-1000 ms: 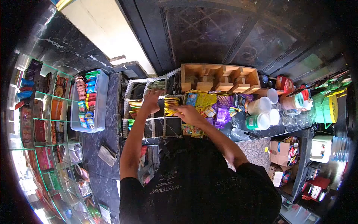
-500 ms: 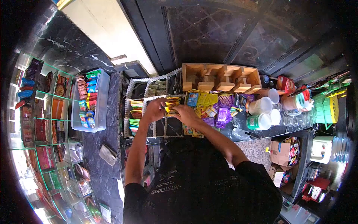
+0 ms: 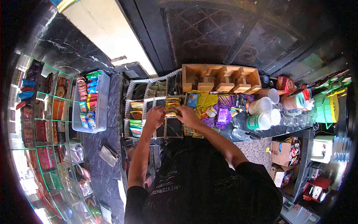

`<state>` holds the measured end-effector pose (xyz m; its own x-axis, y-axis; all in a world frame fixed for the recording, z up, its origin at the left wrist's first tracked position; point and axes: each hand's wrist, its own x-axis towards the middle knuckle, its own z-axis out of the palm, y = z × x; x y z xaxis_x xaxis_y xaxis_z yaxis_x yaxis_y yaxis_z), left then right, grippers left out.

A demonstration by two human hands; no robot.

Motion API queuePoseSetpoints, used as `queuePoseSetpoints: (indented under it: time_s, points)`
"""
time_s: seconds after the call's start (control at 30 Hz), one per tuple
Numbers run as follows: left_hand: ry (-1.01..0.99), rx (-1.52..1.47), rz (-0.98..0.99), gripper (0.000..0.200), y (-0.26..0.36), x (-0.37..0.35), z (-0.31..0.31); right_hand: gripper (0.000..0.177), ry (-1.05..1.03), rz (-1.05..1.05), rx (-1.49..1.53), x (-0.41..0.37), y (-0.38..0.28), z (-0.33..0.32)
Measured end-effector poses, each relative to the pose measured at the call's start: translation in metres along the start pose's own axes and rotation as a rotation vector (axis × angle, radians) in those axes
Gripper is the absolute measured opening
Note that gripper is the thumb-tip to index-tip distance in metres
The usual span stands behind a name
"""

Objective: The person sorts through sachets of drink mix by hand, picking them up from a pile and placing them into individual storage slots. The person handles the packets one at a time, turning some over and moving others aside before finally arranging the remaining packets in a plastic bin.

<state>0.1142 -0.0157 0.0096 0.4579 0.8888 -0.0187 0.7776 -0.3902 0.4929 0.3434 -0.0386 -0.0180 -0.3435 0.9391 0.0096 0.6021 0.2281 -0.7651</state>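
Observation:
A row of yellow sachets [image 3: 173, 102] stands in a compartment of the white-wrapped rack [image 3: 150, 99], between my two hands. My left hand [image 3: 156, 117] is at the left side of this compartment, its fingers curled together; whatever they hold is hidden. From the right, my right hand [image 3: 188, 116] has its fingertips closed on the near end of the yellow sachets. Left of my left hand, other compartments hold red-and-yellow sachets [image 3: 137, 110] and green-and-white sachets [image 3: 135, 127]. Loose yellow packets [image 3: 206, 100] and purple packets [image 3: 223, 115] lie to the right of my right hand.
A wooden divided box [image 3: 220, 69] sits behind the loose packets. Plastic jars [image 3: 257, 106] crowd the counter further right. On the left stand a clear bin [image 3: 101, 108] of packets and glass shelves [image 3: 46, 145] with goods. An open carton [image 3: 280, 154] is below right.
My left hand has moved down slightly toward me, baring more of the yellow sachets. My right hand stays at their right side with little movement.

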Motion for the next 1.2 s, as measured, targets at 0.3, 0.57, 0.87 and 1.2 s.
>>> queuePoseSetpoints:
  time_s: [0.3,0.57,0.87,1.2]
  points:
    - [0.010,0.138,0.021,0.049,0.004,-0.001,0.006,0.043,-0.154,0.214,0.145,0.006,-0.011,-0.012]
    - [0.408,-0.675,-0.323,0.068,0.025,0.008,0.037,0.058,0.409,0.371,0.627,0.036,0.026,0.062]
    - [0.321,-0.679,-0.330,0.062,0.039,0.015,0.053,0.077,0.160,0.417,0.362,0.027,-0.028,0.018]
    - [0.253,0.268,-0.063,0.069,0.041,0.013,0.050,0.060,0.170,-0.069,0.013,0.018,-0.008,0.006]
